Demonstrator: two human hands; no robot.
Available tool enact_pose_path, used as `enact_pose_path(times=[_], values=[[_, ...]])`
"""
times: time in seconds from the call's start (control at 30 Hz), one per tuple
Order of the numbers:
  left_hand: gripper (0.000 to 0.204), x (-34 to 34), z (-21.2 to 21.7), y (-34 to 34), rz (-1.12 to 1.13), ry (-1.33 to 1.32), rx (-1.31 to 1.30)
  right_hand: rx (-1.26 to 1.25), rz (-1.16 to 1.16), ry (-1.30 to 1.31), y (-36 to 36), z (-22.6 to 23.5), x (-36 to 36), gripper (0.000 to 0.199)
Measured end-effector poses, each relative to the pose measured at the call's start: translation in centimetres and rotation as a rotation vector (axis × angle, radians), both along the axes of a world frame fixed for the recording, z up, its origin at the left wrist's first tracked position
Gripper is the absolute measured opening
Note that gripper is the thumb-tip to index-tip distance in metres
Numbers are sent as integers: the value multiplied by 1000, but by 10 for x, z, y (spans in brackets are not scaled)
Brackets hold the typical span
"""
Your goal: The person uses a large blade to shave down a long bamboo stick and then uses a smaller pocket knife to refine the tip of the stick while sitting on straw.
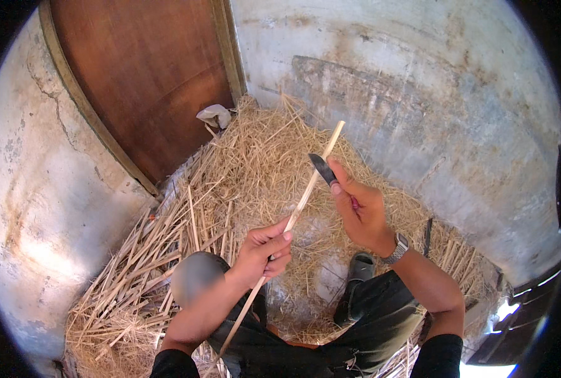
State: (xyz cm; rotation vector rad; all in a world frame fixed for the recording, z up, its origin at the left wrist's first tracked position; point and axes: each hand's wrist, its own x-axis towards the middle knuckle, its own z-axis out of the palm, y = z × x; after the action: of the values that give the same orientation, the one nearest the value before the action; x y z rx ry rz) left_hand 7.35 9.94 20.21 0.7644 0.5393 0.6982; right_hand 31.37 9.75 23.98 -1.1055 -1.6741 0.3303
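Left hand (265, 252): fingers curled tight around thin pale stick (306, 195), which slants up over straw heap (249, 176) on floor. Right hand (362, 211): fingers pinching dark knife (323, 169), blade touching stick's upper part. Wristwatch (397, 247) on right wrist

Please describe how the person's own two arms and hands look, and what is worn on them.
Both hands are bare, without gloves. The left hand has a bare forearm with a black sleeve ending near the elbow. The right hand has a silver metal wristwatch at the wrist and a similar black sleeve near the elbow.
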Motion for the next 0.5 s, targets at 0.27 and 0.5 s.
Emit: enact_pose_path(times=[0.27, 0.5], values=[[33, 6, -1, -3, -33, -2, -25, 181, -125, -504, 0, -17, -7, 63], [34, 5, 2, -3, -80, -61, -110, 267, -107, -433, 23, -22, 10, 67]])
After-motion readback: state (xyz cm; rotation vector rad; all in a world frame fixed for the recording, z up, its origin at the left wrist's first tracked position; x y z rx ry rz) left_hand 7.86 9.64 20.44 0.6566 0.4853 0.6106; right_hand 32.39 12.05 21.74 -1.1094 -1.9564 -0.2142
